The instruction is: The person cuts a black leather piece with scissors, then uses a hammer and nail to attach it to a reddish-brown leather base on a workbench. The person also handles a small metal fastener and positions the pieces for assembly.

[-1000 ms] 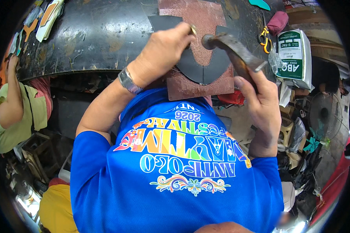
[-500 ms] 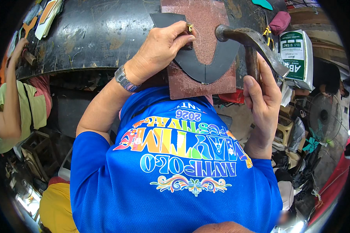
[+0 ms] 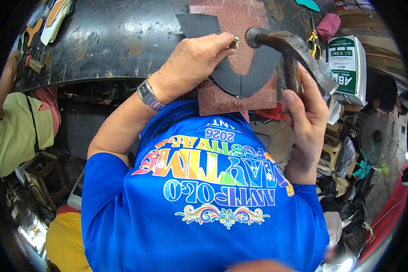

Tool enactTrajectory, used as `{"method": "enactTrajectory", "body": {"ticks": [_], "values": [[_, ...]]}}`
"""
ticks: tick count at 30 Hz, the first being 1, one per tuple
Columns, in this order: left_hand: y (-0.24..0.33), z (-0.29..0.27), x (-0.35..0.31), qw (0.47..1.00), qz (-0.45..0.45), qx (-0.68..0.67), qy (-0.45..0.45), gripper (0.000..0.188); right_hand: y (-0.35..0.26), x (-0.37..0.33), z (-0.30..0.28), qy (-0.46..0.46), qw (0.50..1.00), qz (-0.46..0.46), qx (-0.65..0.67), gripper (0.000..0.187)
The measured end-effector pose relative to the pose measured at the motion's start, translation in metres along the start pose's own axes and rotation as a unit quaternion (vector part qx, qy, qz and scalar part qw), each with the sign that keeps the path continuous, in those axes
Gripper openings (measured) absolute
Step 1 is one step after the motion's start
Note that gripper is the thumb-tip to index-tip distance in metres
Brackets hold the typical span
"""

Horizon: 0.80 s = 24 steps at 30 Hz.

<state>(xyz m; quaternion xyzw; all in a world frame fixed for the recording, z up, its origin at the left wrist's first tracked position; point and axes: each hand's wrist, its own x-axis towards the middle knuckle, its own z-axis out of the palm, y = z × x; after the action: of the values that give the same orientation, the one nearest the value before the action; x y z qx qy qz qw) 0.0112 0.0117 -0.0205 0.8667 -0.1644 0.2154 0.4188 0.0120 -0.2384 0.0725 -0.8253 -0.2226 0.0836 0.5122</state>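
A black U-shaped leather piece [image 3: 241, 89], like a shoe upper, lies flat on a reddish-brown board [image 3: 238, 107]. My left hand [image 3: 199, 56] is over its left arm, thumb and fingers pinched on a small metal tool [image 3: 235, 41]. Only the tool's brass-coloured top shows; its lower end is hidden by my fingers. To the right, my right hand [image 3: 306, 102] grips the handle of a hammer [image 3: 299, 41]. The hammer's round face is raised beside the small tool, apart from it. A thin thread runs near my left fingertips.
The board rests on a dark, scuffed worktable [image 3: 109, 41]. Yellow-handled scissors [image 3: 312, 43], a maroon pouch [image 3: 327, 26] and a white and green bag [image 3: 347, 68] lie to the right. At far left is a co-worker in a light green shirt [image 3: 18, 136]. A fan [image 3: 378, 136] stands lower right.
My left hand has shifted right and slightly down with the small metal tool. The hammer head has tipped slightly left. At far left the co-worker's arm has moved outward.
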Motion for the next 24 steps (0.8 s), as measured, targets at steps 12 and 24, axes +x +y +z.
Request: {"method": "enactTrajectory", "body": {"ticks": [12, 24], "values": [[-0.002, 0.003, -0.001, 0.999, -0.023, 0.028, 0.004, 0.014, -0.014, 0.002, -0.009, -0.067, 0.985, -0.014, -0.157, 0.037], [-0.041, -0.04, -0.02, 0.933, -0.242, -0.206, 0.169, 0.018, 0.104, 0.066, -0.004, 0.18, 0.972, 0.063, 0.136, 0.039]]}}
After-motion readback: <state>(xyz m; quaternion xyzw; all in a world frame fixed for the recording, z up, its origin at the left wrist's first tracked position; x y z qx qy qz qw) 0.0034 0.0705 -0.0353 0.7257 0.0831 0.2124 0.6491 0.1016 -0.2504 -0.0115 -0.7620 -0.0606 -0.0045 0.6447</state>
